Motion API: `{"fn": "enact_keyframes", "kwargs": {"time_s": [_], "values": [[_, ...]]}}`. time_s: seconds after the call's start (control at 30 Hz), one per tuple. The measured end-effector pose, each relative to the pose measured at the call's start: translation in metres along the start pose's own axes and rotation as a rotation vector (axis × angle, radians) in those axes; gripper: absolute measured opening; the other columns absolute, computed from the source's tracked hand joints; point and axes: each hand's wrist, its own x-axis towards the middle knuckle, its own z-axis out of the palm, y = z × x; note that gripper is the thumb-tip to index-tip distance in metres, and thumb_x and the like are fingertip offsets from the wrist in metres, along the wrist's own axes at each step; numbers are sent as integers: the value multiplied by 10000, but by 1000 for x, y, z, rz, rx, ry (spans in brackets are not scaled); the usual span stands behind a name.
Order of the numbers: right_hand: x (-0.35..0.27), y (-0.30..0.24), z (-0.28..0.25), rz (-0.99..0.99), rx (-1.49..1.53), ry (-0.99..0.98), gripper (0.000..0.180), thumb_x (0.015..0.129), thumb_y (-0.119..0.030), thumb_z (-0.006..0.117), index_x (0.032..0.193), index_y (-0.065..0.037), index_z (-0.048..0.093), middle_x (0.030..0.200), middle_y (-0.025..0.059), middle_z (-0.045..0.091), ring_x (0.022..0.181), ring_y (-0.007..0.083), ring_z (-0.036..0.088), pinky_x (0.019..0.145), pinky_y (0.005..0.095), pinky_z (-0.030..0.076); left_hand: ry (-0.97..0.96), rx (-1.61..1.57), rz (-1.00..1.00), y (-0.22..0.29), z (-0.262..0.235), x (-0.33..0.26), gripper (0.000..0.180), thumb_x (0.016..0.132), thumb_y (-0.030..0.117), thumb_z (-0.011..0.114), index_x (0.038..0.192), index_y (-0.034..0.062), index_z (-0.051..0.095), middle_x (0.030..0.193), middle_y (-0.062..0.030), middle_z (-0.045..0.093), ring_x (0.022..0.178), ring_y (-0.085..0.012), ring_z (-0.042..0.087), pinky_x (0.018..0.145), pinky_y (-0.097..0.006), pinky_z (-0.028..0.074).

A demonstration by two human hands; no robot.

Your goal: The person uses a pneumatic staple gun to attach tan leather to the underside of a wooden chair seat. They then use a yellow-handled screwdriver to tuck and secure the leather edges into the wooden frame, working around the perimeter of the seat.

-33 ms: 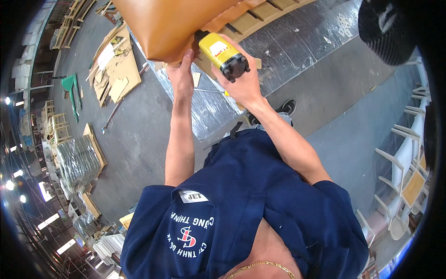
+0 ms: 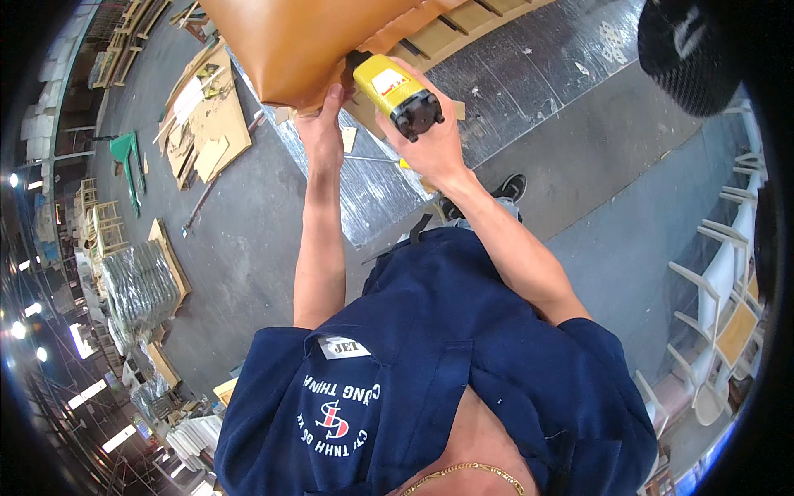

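Note:
A large tan-brown leather-covered upholstered piece (image 2: pixel 302 50) fills the top of the view, its covering drawn over a frame edge. My right hand (image 2: pixel 434 140) is wrapped round a yellow and black staple gun (image 2: pixel 385 78). The gun's dark nose meets the underside edge of the leather, where the exact contact is hidden. Just left of it, my left hand (image 2: pixel 321 128) pinches the lower edge of the leather, thumb up against the covering and fingers curled beneath.
Beneath the piece lies a surface wrapped in clear plastic film (image 2: pixel 356 202). Cardboard and wood scraps (image 2: pixel 211 124) are on the floor to the left, near a green stand (image 2: pixel 126 157). Wrapped stacked goods (image 2: pixel 141 285) stand farther left. White chairs (image 2: pixel 715 289) line the right side.

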Motion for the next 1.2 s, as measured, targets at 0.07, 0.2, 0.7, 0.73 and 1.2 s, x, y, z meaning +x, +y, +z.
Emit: {"fn": "enact_keyframes", "kwargs": {"time_s": [0.07, 0.2, 0.7, 0.73, 1.2], "values": [[-7, 1, -2, -11, -28, 26, 568, 810, -31, 722, 1348, 9, 542, 1190, 127, 687, 1101, 151, 643, 962, 297, 485, 27, -82, -92, 10, 4, -5, 299, 948, 107, 669, 1227, 14, 619, 1169, -77, 664, 1036, -190, 637, 882, -366, 535], [-14, 3, -1, -55, -67, 18, 595, 803, -23, 723, 1366, -6, 535, 1218, 132, 680, 1116, 160, 641, 970, 308, 484, 81, -76, -71, 17, 21, 0, 262, 936, 126, 697, 1167, 15, 643, 1082, -62, 677, 981, -182, 647, 852, -353, 538], [-11, -2, 16, -63, -27, -35, 618, 772, -2, 729, 1358, -3, 534, 1200, 161, 674, 1092, 177, 652, 946, 302, 491, 99, 110, -64, 2, -9, 10, 335, 910, 116, 727, 1194, -29, 626, 1123, -83, 671, 1021, -163, 627, 915, -325, 505], [-13, -4, 16, -82, -40, -43, 618, 771, 0, 730, 1358, -3, 535, 1195, 160, 675, 1083, 178, 654, 942, 302, 493, 130, 123, -81, 3, -11, 9, 312, 902, 83, 712, 1181, -30, 628, 1107, -78, 673, 1005, -157, 629, 905, -312, 502], [-26, 5, 9, -17, 33, -35, 595, 798, 34, 691, 1367, 18, 516, 1204, 117, 665, 1091, 152, 623, 979, 287, 464, 143, 234, -54, 32, 16, 1, 230, 866, 23, 739, 1083, -24, 679, 1013, -82, 710, 890, -166, 672, 770, -326, 568]]}}
